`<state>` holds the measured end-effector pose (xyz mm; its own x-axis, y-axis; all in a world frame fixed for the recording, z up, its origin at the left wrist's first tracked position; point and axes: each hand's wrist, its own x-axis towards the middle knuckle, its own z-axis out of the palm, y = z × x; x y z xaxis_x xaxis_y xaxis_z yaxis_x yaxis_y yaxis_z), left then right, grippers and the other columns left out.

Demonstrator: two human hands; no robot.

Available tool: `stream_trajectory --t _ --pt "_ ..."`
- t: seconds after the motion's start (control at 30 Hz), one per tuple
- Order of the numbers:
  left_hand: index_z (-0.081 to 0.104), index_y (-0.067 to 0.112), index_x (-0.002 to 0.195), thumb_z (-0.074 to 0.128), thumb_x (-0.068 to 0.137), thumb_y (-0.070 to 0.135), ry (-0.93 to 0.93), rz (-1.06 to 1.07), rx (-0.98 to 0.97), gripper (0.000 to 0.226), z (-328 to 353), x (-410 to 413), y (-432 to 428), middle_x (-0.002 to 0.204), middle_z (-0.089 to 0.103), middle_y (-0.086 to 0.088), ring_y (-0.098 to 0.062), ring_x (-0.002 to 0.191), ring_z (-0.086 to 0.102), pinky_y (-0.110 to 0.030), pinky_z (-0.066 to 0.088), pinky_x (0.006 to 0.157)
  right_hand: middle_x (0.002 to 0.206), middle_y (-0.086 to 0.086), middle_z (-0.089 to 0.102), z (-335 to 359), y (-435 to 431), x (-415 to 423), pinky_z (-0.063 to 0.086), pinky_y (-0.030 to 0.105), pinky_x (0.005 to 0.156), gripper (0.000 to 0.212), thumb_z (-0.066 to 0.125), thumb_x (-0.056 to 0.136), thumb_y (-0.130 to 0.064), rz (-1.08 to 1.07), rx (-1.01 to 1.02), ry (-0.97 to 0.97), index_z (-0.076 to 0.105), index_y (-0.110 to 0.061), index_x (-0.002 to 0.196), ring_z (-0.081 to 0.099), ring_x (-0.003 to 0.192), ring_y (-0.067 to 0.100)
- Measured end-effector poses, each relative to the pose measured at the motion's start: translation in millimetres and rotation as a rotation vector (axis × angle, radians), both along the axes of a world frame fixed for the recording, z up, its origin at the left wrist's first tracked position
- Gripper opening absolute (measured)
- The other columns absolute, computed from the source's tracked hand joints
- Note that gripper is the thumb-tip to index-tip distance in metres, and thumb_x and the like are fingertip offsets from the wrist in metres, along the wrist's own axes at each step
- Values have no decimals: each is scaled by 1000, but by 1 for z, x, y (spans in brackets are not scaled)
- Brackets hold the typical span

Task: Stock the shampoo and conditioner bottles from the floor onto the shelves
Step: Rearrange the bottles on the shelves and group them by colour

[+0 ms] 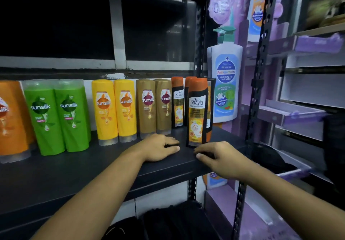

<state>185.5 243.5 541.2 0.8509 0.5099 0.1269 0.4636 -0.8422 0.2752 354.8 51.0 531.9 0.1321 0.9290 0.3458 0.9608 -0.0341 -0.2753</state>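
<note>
We see a shelf board (93, 168) with a dark, smooth, matt top, carried by a black perforated metal upright (258, 82). The Sunsilk bottles (46, 116) and the Safi Shayla bottle (197, 112) are smooth, glossy plastic, the Sunsilk ones with clear plastic caps at the base. We also note a white pump bottle (226, 82) of smooth plastic with a glossy printed label, and purple display trays (317, 43) that look like matt cardboard.
</note>
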Motion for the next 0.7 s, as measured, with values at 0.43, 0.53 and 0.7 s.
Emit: stream_trajectory --t 0.43,0.53,0.7 --pt "37 43 145 82 84 43 -479 -42 -406 76 17 48 -29 119 59 25 2 115 60 -31 50 104 118 -4 56 5 24 43 37 24 87 45 72 91 -31 -285 401 587 47 -19 127 53 108 12" --pt "42 53 130 84 85 32 -575 -36 -437 65 8 60 -30 118 65 25 5 110 63 -32 53 104 135 -4 52 12 44 55 39 29 97 70 75 89 -25 -179 329 868 35 -24 146 51 119 13" --pt "42 44 139 78 89 34 -639 63 -321 62 0 57 -20 120 64 23 0 113 61 -34 50 103 127 -7 69 2 71 68 51 34 103 66 81 85 -20 -19 270 994 44 -28 139 65 114 7"
